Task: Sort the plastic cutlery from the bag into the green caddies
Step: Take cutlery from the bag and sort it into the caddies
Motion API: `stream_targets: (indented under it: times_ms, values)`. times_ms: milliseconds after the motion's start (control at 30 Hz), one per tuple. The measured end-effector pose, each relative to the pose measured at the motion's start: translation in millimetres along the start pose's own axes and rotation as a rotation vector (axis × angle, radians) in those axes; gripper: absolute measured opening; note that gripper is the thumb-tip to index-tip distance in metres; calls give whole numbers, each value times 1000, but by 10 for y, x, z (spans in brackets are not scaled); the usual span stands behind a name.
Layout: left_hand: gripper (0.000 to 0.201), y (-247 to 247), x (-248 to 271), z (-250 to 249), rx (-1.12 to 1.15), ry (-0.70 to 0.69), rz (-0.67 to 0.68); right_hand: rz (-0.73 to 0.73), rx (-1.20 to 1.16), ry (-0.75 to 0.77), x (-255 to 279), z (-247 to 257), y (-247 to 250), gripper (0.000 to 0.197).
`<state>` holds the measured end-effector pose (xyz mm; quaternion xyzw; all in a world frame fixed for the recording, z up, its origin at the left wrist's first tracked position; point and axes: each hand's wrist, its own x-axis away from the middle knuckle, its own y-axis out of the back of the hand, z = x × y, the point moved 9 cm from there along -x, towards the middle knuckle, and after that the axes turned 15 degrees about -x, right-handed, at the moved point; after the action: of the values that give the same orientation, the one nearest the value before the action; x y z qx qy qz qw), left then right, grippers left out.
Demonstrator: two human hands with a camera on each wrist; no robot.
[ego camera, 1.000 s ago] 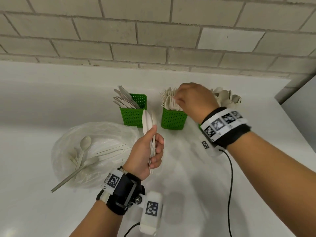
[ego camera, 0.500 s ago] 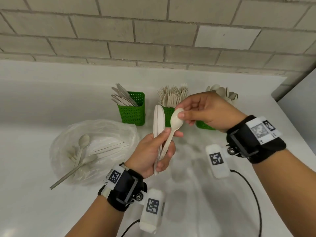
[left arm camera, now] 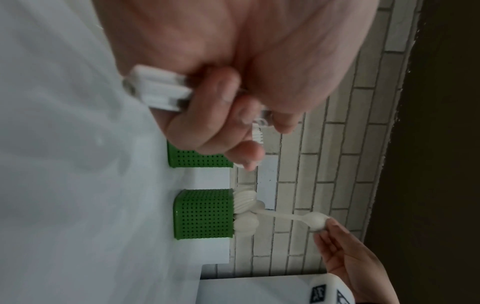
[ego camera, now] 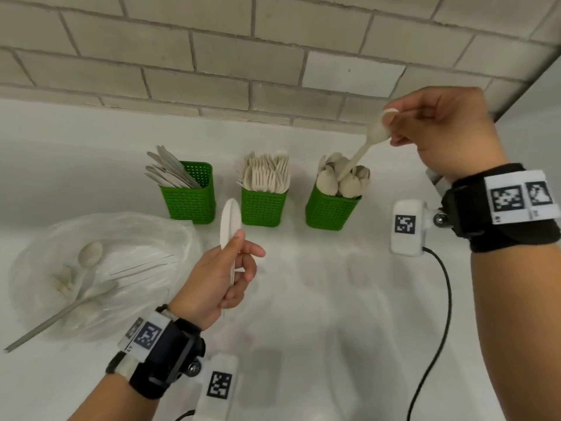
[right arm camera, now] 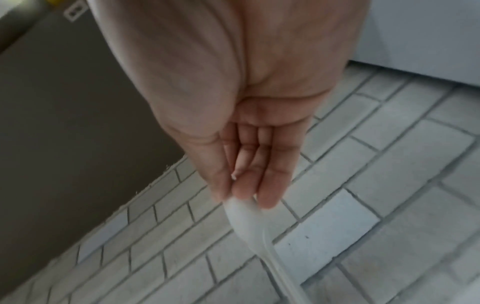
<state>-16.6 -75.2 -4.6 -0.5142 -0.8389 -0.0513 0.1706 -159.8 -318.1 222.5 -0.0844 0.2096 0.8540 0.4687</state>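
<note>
Nearest, the left hand (ego camera: 223, 276) grips a small stack of flat white plastic knives (ego camera: 229, 221) upright above the white worktop (ego camera: 334, 314). Farther back, the right hand (ego camera: 437, 129) pinches a white plastic spoon (ego camera: 368, 141) by its bowl, handle tip among the spoons in the rightmost green perforated caddy (ego camera: 331, 211). Best to steer the handle into a gap, then let go.
</note>
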Motion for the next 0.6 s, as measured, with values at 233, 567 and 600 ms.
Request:
stream_targets:
  times_ms: [233, 567, 600]
  values:
    - [68, -184, -2, -55, 129, -16, 117, -29, 165, 45, -67, -263, -129, 8]
    - [49, -302, 50, -137, 153, -46, 156, 64, 609, -99, -127, -975, -433, 30]
    - [46, -276, 47, -144, 120, -53, 115, 73, 571, -83, -90, -870, -487, 31]
